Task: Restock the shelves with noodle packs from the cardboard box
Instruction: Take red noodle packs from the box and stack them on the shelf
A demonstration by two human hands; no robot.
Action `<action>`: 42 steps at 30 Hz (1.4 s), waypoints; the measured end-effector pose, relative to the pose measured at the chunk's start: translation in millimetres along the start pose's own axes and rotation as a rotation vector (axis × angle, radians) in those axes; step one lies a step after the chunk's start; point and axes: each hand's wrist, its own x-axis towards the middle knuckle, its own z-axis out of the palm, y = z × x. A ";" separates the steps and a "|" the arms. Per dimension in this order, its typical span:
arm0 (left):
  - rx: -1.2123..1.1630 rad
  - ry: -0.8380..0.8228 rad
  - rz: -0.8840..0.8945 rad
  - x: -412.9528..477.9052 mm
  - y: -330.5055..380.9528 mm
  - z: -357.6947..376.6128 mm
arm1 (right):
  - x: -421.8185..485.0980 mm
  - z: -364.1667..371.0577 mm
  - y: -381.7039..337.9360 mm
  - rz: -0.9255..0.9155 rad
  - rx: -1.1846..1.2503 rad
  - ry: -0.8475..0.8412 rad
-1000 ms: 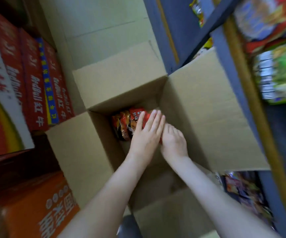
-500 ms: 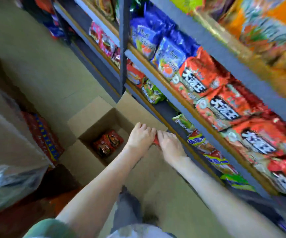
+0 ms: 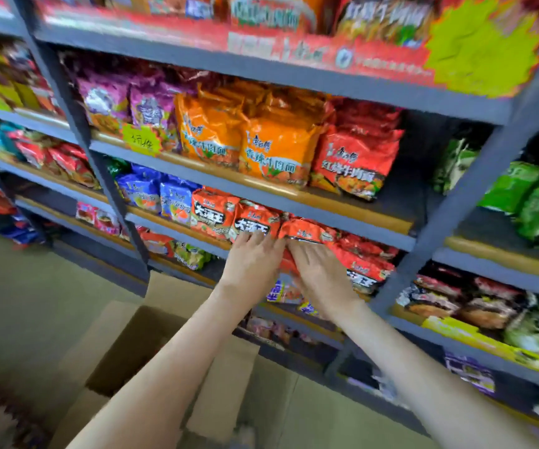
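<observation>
At the shelf (image 3: 164, 229): the noodle pack (image 3: 307, 232), orange-red, is up at the front of the row. Its top is just beside the orange-red packs (image 3: 214, 212) already standing there. Half a second ago it was low over a flap of the cardboard box (image 3: 226, 384).
Left hand (image 3: 251, 259): grips the pack's left side with fingers curled toward the shelf, just beside the nearest standing pack. It has risen from box height to shelf height.
Right hand (image 3: 321, 270): holds the pack's right side, fingers reaching up along the wrapper. It has come up together with the left, the two staying close on either side of the same pack.
Cardboard box: stands open on the floor (image 3: 19, 303) below the forearms, flaps out. Its inside is dark here, whereas a second ago both hands were down in it on red packs.
Neighbours on the shelf: blue packs (image 3: 142, 189) stand left of the orange-red row. More red packs lie to the right of the hands, blurred.
Shelf above: orange packs (image 3: 274, 150) with a red pack beside them.
Right bay: green packs (image 3: 520, 192), blurred.
View: it has swung up from the box to the shelving, so the box now sits at the lower edge.
</observation>
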 end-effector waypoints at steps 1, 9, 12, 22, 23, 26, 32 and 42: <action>-0.032 -0.029 -0.004 8.3 5.6 -7.9 | -2.3 -14.4 8.8 0.001 -0.014 0.034; -1.309 0.041 -0.739 65.1 21.9 -97.3 | -20.5 -84.6 65.8 0.039 -0.136 0.301; -1.834 -0.378 -0.853 88.6 29.2 -101.7 | -23.0 -92.1 74.0 0.015 -0.189 0.346; -1.885 -0.333 -0.795 126.8 28.9 -62.3 | -6.5 -106.6 99.6 0.133 0.165 -0.072; -1.894 -0.313 -0.779 128.6 24.3 -59.3 | -3.7 -107.7 103.5 0.196 0.208 -0.045; -1.890 -0.264 -0.695 132.2 13.1 -54.0 | 6.5 -109.2 117.5 0.509 0.399 0.119; -1.933 -0.272 -0.507 135.9 -6.3 -46.5 | 32.1 -115.1 126.2 0.835 1.267 0.187; -1.522 -0.154 -0.188 145.1 -26.8 -29.6 | 35.4 -99.7 123.8 0.727 1.251 0.222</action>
